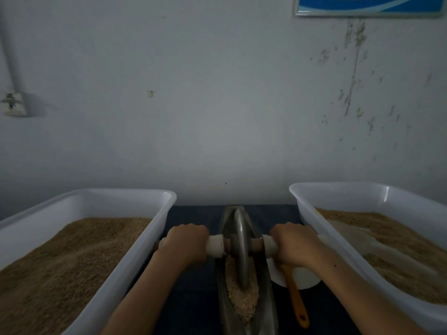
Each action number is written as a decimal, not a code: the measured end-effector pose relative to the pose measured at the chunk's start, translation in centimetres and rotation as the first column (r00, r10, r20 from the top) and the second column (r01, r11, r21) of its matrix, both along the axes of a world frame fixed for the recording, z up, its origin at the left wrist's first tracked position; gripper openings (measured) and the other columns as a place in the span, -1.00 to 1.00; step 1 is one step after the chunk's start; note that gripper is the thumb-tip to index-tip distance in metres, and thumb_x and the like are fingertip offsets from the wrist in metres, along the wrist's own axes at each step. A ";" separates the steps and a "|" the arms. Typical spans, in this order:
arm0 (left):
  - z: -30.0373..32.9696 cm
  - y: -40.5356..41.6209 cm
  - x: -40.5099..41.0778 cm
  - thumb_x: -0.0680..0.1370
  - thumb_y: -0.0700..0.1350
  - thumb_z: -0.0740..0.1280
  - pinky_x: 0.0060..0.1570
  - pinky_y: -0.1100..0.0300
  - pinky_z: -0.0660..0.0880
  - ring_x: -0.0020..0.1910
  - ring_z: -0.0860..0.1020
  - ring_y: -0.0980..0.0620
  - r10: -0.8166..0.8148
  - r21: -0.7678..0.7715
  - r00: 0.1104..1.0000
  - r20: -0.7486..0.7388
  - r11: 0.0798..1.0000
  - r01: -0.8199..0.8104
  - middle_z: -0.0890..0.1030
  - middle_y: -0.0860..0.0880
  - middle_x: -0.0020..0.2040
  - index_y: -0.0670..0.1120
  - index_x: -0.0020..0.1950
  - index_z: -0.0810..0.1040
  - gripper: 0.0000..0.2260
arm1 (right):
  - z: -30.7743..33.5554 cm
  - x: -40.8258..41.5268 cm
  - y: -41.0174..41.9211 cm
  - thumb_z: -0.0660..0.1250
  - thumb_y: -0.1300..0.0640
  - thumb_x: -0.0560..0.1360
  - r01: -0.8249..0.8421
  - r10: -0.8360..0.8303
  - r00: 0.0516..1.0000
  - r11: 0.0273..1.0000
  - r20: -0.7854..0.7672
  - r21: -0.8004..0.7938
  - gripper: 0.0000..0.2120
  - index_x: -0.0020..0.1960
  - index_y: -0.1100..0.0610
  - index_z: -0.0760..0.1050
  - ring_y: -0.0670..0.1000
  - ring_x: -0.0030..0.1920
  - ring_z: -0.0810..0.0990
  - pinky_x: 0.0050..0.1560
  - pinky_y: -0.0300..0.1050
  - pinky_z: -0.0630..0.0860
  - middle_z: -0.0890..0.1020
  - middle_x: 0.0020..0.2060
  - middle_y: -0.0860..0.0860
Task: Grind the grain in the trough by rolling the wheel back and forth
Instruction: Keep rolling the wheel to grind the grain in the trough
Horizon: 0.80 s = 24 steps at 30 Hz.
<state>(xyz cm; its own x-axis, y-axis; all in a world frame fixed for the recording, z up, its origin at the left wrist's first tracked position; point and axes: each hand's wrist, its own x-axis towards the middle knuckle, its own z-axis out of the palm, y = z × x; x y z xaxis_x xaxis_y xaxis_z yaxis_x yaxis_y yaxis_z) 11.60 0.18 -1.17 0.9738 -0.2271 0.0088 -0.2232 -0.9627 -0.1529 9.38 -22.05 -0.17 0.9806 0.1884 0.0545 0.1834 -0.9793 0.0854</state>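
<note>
Two white plastic tubs on dark tabletop (193, 213). Left tub (135, 240) at 8 o'clock, holding brown granular fill. Right tub (312, 213) at 4 o'clock, same fill plus a pale translucent sheet. White bowl (302, 278) at 5 o'clock, orange-handled utensil (296, 301) leaning out of it. Scuffed pale wall (217, 105) at 12; blue framed sign (370, 6) at 1; wall socket (13, 103) at 10

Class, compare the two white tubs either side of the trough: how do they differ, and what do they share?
The left tub holds an even, unbroken bed of brown grain; in the right tub a pale patch that I cannot identify lies among the grain. The left tub's grain rises close to its rim; the right tub's far wall shows more bare white above the grain. Both are white rectangular plastic tubs flanking the trough.
</note>
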 end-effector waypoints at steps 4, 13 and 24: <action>0.4 0.3 0.1 0.43 0.01 0.43 0.06 0.09 0.46 0.10 0.55 -0.05 0.005 0.003 0.989 -0.148 1.000 -0.005 0.57 -0.07 0.14 -0.07 0.23 0.47 -0.59 | 0.7 -0.3 -0.2 0.40 0.09 0.41 -0.003 0.001 0.984 1.000 -0.178 -0.009 -0.78 0.04 0.12 0.56 0.01 -0.07 0.62 -0.07 -0.12 0.53 0.64 -0.08 0.04; -0.1 -0.5 -0.2 0.47 -0.05 0.36 -0.08 0.15 0.43 0.01 0.57 -0.02 0.027 -0.005 0.998 0.063 1.000 -0.026 0.59 -0.04 0.05 -0.07 0.14 0.49 -0.73 | -0.3 0.1 0.1 0.32 0.13 0.46 0.024 -0.025 0.998 0.999 0.053 0.026 -0.91 -0.04 0.08 0.54 0.02 -0.06 0.60 -0.13 -0.15 0.42 0.62 -0.08 0.01; -0.1 -0.7 -0.3 0.51 -0.06 0.34 -0.04 0.16 0.40 0.07 0.55 -0.01 0.044 0.011 0.996 0.082 0.999 -0.045 0.57 -0.05 0.11 -0.07 0.20 0.46 -0.72 | -0.1 0.1 0.3 0.32 0.12 0.49 0.011 -0.011 0.999 1.000 0.044 -0.013 -0.84 0.07 0.07 0.51 0.02 0.01 0.59 -0.04 -0.13 0.45 0.62 0.01 0.02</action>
